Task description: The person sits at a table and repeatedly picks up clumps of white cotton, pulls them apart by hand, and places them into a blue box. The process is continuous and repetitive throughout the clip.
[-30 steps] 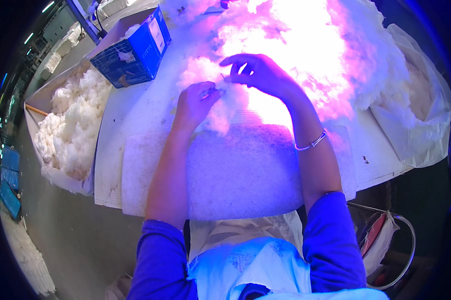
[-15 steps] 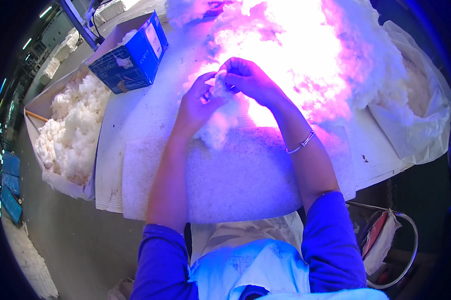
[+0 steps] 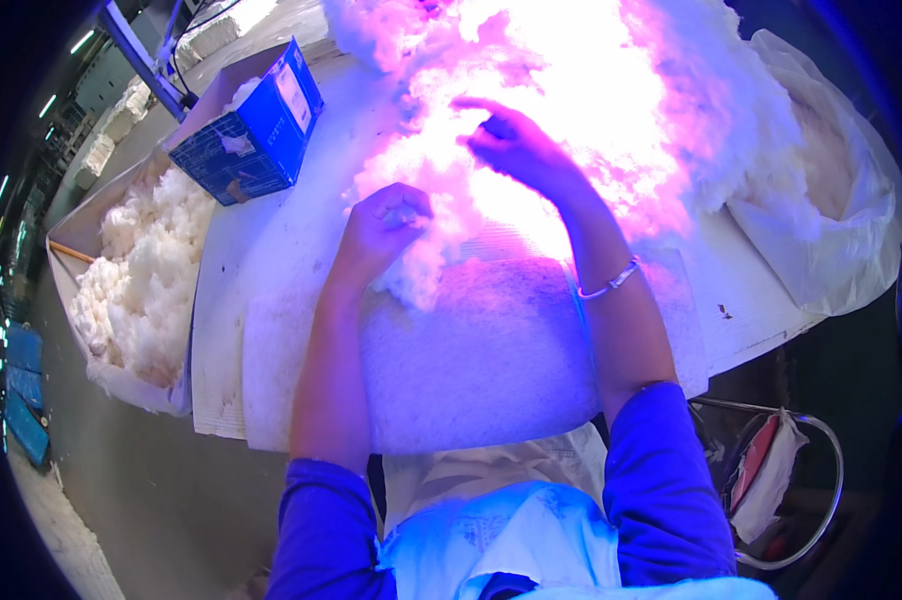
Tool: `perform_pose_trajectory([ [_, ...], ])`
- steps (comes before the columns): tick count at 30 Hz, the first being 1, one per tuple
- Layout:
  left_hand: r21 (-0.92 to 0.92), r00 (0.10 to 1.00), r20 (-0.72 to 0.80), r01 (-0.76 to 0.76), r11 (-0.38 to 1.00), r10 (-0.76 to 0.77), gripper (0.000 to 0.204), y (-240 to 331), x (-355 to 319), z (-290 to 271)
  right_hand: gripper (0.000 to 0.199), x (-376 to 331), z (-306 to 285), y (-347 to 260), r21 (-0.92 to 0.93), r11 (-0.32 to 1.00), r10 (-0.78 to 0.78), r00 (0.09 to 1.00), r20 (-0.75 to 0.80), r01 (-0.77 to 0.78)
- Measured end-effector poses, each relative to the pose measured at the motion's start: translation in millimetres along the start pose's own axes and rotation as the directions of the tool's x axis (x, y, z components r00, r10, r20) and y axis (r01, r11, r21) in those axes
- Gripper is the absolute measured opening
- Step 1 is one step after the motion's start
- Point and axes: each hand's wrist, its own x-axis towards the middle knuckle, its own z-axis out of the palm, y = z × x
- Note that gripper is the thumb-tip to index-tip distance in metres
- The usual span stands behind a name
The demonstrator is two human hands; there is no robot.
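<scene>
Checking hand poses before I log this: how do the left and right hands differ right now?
The left hand is curled shut on a tuft of white fibre; the right hand is open-fingered, reaching into the lit pile. The left sits nearer the body, the right farther out. Only the right wrist carries a bracelet. Both arms have blue sleeves.

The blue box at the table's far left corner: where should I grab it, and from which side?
Grip the blue box by its upright right end panel, coming from the right over bare table. It lies tilted with its open top facing the bin of white fibre, so that end is the clearest hold.
</scene>
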Motion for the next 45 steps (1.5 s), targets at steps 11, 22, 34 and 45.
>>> perform_pose_trajectory([
  [11, 0.048, 0.975, -0.209, -0.070, 0.996, 0.078, 0.013, -31, 5, -11, 0.017, -2, -34, 32, 0.000, 0.989, 0.144, 0.968, 0.206, -0.147],
  [22, 0.037, 0.992, -0.108, 0.071, 0.997, -0.066, 0.029, -5, 4, 7, 0.020, -4, 17, 27, 0.027, 0.997, 0.049, 0.844, 0.534, -0.075],
  [34, -0.174, 0.949, -0.315, -0.033, 0.984, -0.024, 0.041, -8, 5, -2, 0.053, -11, -20, 1, 0.065, 0.998, -0.020, 0.945, 0.327, -0.001],
  [45, -0.119, 0.986, -0.132, 0.089, 0.989, -0.105, 0.038, -26, 10, 2, 0.051, 6, 5, -43, 0.150, 0.982, -0.147, 0.968, 0.205, 0.117],
])
